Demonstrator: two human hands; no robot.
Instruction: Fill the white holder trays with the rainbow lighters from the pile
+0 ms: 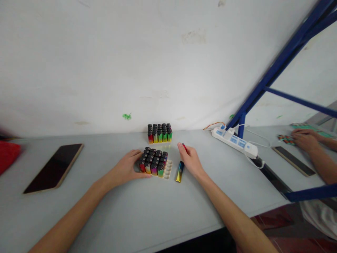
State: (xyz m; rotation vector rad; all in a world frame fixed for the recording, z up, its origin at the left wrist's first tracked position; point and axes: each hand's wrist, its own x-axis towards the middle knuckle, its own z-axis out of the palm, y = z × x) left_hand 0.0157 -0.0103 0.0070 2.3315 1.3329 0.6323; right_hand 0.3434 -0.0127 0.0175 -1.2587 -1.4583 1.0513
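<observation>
My left hand (129,166) is wrapped round the left side of a pale tray (167,170) that holds several upright lighters (154,162) with black tops. The tray's right-hand column shows bare round slots. To the right of the tray, my right hand (190,159) is closed on a small red thing (185,148), likely a lighter, mostly hidden by the fingers. A blue and yellow lighter (179,172) lies on the table just beside that hand, nearer the front. Behind the tray stands a second block of upright lighters (159,134) in bright colours.
A dark flat tablet-like panel (54,168) lies at the left, near a red object (9,154). At the right are a white power strip (234,141) with cables, a blue metal frame (259,91), and another person's hands (305,137).
</observation>
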